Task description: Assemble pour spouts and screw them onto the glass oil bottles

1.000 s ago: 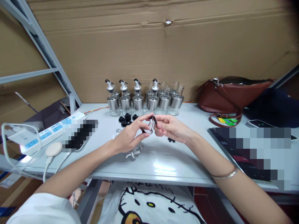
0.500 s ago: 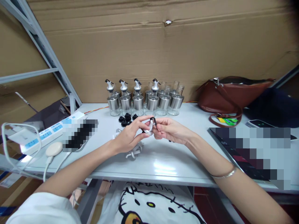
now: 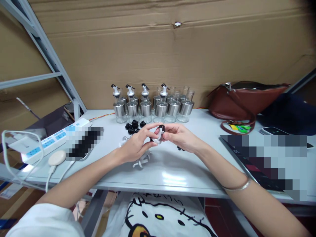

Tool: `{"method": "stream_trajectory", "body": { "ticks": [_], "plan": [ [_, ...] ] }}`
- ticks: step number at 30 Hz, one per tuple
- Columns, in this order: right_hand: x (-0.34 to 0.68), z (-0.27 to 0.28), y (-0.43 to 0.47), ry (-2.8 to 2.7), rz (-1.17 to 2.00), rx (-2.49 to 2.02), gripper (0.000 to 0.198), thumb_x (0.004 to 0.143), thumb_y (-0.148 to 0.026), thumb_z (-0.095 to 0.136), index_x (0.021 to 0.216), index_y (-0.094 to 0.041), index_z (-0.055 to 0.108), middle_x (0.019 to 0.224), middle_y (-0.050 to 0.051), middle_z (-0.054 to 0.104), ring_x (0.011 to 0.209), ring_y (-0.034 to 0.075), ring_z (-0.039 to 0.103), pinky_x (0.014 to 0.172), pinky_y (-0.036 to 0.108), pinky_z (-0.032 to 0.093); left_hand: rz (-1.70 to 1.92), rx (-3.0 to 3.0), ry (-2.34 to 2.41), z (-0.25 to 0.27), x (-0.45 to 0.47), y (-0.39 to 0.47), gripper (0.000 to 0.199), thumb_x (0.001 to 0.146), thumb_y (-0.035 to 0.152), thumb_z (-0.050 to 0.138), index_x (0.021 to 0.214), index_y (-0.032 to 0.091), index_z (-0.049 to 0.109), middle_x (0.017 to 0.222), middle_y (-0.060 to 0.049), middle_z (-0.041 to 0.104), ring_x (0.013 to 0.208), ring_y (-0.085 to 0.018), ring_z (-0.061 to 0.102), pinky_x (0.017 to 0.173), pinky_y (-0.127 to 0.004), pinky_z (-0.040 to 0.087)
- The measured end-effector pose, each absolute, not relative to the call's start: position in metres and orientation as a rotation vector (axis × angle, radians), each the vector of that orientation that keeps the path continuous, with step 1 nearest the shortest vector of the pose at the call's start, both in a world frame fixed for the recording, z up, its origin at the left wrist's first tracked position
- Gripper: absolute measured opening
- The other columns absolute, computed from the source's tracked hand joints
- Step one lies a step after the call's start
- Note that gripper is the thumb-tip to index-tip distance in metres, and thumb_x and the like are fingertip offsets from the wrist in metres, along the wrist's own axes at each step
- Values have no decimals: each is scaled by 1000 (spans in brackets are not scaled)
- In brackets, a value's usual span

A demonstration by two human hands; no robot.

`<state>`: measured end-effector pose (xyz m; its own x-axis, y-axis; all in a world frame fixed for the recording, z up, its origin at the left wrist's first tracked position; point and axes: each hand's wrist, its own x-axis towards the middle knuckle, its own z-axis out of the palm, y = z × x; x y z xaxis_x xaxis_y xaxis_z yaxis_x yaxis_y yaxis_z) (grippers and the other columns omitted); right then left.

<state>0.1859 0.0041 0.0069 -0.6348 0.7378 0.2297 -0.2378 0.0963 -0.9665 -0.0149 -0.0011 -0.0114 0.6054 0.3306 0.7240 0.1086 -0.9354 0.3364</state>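
Between my hands, above the middle of the table, is a white pourer spout with a black flip cap [image 3: 161, 133]. My left hand [image 3: 142, 141] pinches its white base between thumb and fingers. On the other side, the thumb and fingers of my right hand [image 3: 176, 136] are closed on the black cap. Several white spout pieces [image 3: 142, 161] lie on the table below my left hand, which partly hides them. Behind it sit several black stoppers [image 3: 134, 124]. A few small black parts [image 3: 180, 148] lie under my right hand.
Rows of glass-and-steel bottles [image 3: 161, 108] stand along the cardboard at the back, several fitted with spouts. A power strip [image 3: 56, 138], a phone [image 3: 85, 143] and a white charging disc [image 3: 57, 158] lie at left. At right are a brown bag [image 3: 237, 102] and a blurred dark tablet-like device [image 3: 247, 158].
The black cap has tilted to sit more upright against the spout. My right hand has shifted slightly, showing more of the small black parts below. My left hand stays nearly still.
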Motion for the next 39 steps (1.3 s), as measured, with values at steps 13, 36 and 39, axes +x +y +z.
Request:
{"method": "stream_trajectory", "body": {
  "ticks": [13,36,39],
  "plan": [
    [184,9,3,-1809,1357,-532,30,79,-45,68,85,-16,65,84,2,58,77,13,53,78,31,45,1247,2707,348,-3,-13,-4,16,93,16,49,107,22,44,145,-17,42,121,-22,56,93,-41,53],
    [190,6,-1,-2293,-33,-580,60,96,-23,45,149,-32,17,123,10,59,98,21,57,87,39,50,1256,3131,743,8,-25,10,25,95,40,46,103,16,50,99,-8,66,86,-18,64,72,-30,45],
    [188,5,-1,-2290,-49,-551,59,94,-24,50,147,-29,24,124,10,59,97,21,57,87,38,49,1319,3131,672,7,-25,12,18,96,35,46,98,17,50,86,-4,68,76,-16,64,72,-30,44]
  ]
}}
